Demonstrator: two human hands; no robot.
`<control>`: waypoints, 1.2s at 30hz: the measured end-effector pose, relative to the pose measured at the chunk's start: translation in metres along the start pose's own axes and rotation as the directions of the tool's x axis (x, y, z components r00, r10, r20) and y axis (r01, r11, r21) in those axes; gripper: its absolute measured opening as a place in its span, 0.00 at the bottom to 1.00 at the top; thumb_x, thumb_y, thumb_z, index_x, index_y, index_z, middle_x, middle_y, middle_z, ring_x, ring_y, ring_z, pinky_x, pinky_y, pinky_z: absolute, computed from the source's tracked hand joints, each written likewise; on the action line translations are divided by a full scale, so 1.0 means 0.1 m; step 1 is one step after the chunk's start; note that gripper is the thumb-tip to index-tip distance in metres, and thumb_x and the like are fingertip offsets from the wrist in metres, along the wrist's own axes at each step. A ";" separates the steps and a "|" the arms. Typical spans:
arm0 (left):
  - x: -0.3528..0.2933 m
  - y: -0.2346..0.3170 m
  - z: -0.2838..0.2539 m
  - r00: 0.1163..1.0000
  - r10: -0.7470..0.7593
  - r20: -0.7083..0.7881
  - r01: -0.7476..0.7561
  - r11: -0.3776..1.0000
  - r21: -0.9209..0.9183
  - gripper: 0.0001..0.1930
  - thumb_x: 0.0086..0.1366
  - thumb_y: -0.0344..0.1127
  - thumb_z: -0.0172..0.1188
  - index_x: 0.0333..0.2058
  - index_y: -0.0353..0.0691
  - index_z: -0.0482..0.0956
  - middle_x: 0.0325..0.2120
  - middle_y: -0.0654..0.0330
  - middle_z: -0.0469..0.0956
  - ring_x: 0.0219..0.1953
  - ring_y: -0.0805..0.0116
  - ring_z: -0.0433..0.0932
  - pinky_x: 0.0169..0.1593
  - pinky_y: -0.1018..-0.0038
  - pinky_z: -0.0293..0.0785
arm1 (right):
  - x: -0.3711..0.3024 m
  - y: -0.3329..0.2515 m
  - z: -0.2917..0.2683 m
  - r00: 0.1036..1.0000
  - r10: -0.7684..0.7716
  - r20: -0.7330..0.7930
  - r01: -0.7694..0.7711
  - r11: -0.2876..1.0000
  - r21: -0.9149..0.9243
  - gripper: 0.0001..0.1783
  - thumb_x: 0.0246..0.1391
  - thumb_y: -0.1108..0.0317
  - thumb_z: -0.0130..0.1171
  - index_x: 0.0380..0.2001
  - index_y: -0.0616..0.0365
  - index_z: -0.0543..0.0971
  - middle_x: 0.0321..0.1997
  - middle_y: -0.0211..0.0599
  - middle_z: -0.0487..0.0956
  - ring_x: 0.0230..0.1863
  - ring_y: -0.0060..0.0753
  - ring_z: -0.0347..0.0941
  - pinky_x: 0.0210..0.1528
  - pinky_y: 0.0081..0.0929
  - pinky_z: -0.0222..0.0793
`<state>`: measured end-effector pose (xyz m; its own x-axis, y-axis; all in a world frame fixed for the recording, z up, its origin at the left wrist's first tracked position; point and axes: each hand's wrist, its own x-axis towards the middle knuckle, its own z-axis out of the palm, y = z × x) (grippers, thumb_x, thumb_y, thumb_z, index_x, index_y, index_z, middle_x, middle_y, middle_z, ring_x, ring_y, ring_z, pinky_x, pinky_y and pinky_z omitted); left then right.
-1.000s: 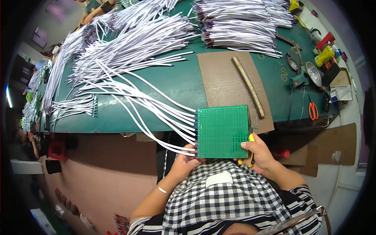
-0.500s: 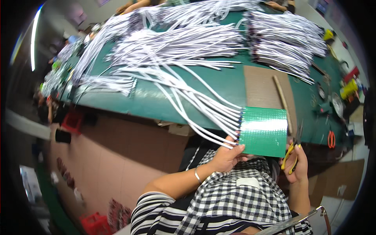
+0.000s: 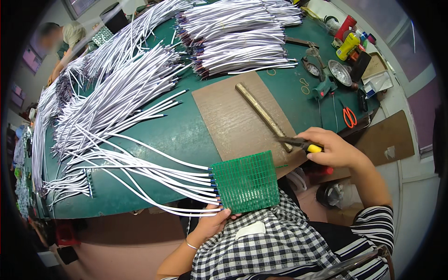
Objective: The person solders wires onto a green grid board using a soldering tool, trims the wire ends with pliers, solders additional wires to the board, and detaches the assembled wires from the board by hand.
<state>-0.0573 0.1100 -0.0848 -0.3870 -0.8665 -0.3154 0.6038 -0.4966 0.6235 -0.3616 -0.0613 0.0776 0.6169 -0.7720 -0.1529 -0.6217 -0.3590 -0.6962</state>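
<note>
– Since we're starting up close, what's the left hand [image 3: 213, 226] doing?

– It's pinching the green panel [image 3: 247, 182] by the lower left corner, thumb on top, and the panel's sitting above the lap at the near edge of the counter [image 3: 186, 135]. A bunch of white wires [image 3: 186, 173] is trailing off its left side, so imo you'd want to be supporting that side so nothing's tugging at the joints.

– And the right hand [image 3: 333, 148]?

– It's wrapping around yellow-handled pliers [image 3: 301, 142], clear of the panel. Can't tell if the jaws are meeting, or touching the brass-coloured bar [image 3: 261, 113] behind. I'd be steadying the panel before bringing metal anywhere near it.

– Further out?

– The bar's lying on a brown board [image 3: 224, 116], orange-handled scissors [image 3: 349, 116] are sitting off right, wire bundles [image 3: 247, 37] are filling the far side, and a co-worker [image 3: 72, 37] is showing far left.
</note>
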 end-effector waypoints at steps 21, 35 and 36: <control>0.54 1.62 0.35 0.952 0.156 0.263 -0.241 -0.149 0.959 0.18 0.52 0.41 0.62 0.40 0.37 0.75 0.32 0.53 0.76 0.37 0.53 0.72 0.44 0.64 0.67 | 0.46 0.01 -0.25 0.979 0.057 0.196 -0.023 0.985 -0.169 0.25 0.40 0.64 0.55 0.44 0.64 0.74 0.37 0.48 0.75 0.41 0.49 0.72 0.44 0.36 0.68; 0.98 1.67 0.64 0.942 -0.098 0.320 -0.316 0.057 0.947 0.12 0.60 0.42 0.56 0.33 0.39 0.79 0.27 0.53 0.76 0.32 0.53 0.75 0.36 0.64 0.71 | 0.36 -0.33 -0.54 0.971 -0.108 0.213 0.193 0.878 -0.437 0.24 0.42 0.64 0.55 0.47 0.52 0.76 0.39 0.36 0.75 0.43 0.39 0.69 0.45 0.34 0.66; 1.00 1.65 0.67 0.941 -0.109 0.320 -0.313 0.073 0.947 0.11 0.59 0.40 0.57 0.33 0.38 0.78 0.26 0.53 0.77 0.30 0.55 0.76 0.34 0.66 0.70 | 0.36 -0.37 -0.52 0.967 -0.074 0.242 0.184 0.863 -0.470 0.24 0.42 0.63 0.55 0.47 0.51 0.76 0.39 0.35 0.75 0.43 0.39 0.69 0.46 0.33 0.66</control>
<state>-0.0429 -0.0552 0.0341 -0.6526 -0.7453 -0.1361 -0.4946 0.2830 0.8217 -0.3417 -0.1032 0.1346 0.7596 -0.5932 -0.2665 -0.6503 -0.6982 -0.2993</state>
